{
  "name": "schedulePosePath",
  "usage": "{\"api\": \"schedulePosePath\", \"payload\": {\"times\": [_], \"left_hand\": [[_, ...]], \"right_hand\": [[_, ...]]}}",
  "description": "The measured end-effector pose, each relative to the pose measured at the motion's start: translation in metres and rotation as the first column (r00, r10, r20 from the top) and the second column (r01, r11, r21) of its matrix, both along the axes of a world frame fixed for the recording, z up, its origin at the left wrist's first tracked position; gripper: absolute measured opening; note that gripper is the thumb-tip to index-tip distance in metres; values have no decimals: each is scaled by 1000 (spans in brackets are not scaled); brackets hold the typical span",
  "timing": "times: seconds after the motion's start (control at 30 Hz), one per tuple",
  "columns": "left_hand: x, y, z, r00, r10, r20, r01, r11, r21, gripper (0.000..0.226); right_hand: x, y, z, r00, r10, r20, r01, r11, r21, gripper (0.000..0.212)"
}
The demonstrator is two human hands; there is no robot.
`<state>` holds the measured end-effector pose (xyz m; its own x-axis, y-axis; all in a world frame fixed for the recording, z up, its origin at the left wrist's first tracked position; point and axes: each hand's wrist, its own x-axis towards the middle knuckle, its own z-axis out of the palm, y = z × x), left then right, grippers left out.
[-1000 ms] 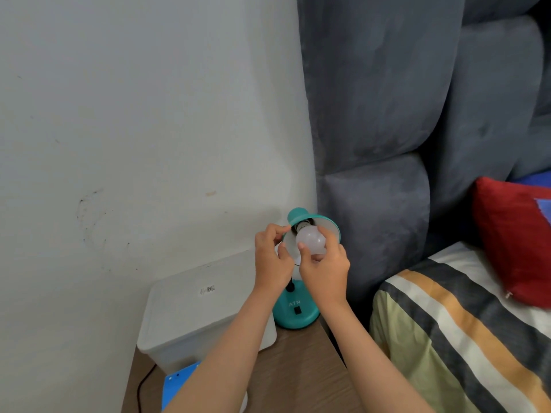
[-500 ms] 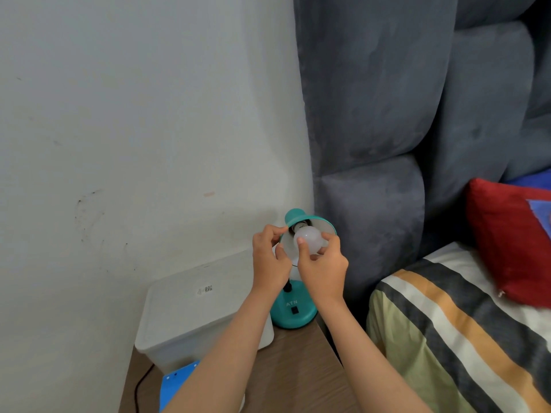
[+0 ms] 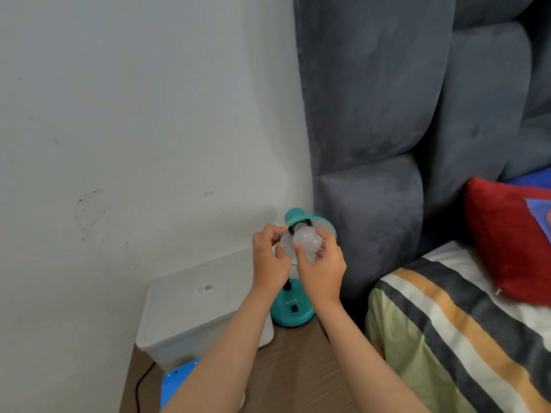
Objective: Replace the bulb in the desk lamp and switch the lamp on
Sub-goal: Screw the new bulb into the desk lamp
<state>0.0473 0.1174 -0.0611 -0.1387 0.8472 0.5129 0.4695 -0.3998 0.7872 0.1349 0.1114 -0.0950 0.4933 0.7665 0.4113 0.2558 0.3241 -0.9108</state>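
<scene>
The bulb (image 3: 307,241) sits at the socket inside the teal lamp shade (image 3: 323,226), pinched by the right hand (image 3: 320,271)'s fingers; the left hand (image 3: 269,263) grips the shade's rim beside it. A crooked thread could jam it, and a slipping bulb would drop below the fingers onto the tabletop (image 3: 298,368).

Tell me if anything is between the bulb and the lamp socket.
Nothing visible. The right hand holds the bulb right at the socket inside the shade, whose rim the left hand steadies.
</scene>
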Motion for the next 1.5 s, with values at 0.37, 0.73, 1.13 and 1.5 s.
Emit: {"api": "schedulePosePath", "payload": {"times": [0.37,0.73,1.13,1.5], "left_hand": [[1,-3,1,1000,-8,-8,8,1000,-13,47],[1,-1,1,1000,-3,-15,3,1000,-22,38],[1,0,-1,1000,6,-24,-6,1000,-11,51],[-1,0,-2,1000,9,-22,-10,1000,-10,41]], "right_hand": [[0,0,8,972,-6,-234,-22,993,-117,44],[0,1,2,999,30,-39,-31,999,-27,47],[-5,-1,-3,997,59,-49,-58,998,19,49],[3,0,-4,993,110,-37,-108,993,45,60]]}}
